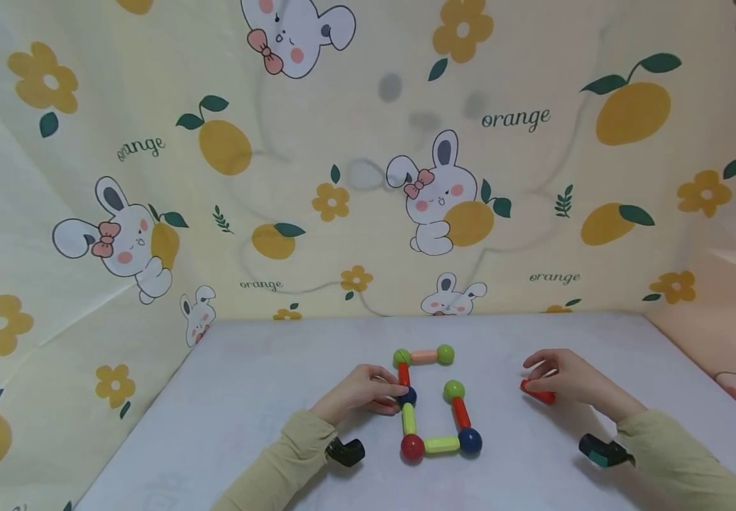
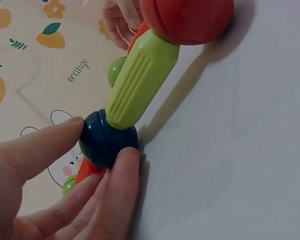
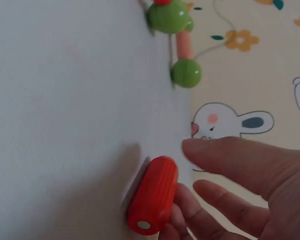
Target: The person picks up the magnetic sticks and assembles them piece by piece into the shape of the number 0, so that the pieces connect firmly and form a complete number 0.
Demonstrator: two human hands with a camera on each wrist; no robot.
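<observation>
A shape of joined balls and short rods lies on the white table. My left hand (image 1: 368, 390) pinches its dark blue ball (image 2: 102, 142) between thumb and fingers. A yellow-green rod (image 2: 142, 80) links that ball to a red ball (image 1: 412, 447); a red rod (image 1: 404, 372) leads from it to a green ball (image 1: 402, 357). To the right of the shape, my right hand (image 1: 568, 380) is at a loose red rod (image 3: 155, 195) with a metal disc in its end. In the right wrist view the thumb stands apart from this rod, and the other fingers are beside and behind it.
From the far green ball a pink rod (image 1: 424, 356) runs to another green ball (image 1: 446, 354). At the near side, a second dark blue ball (image 1: 470, 441) carries a red rod (image 1: 461, 413) topped by a green ball (image 1: 453, 390). A patterned cloth (image 1: 368, 234) hangs behind the table.
</observation>
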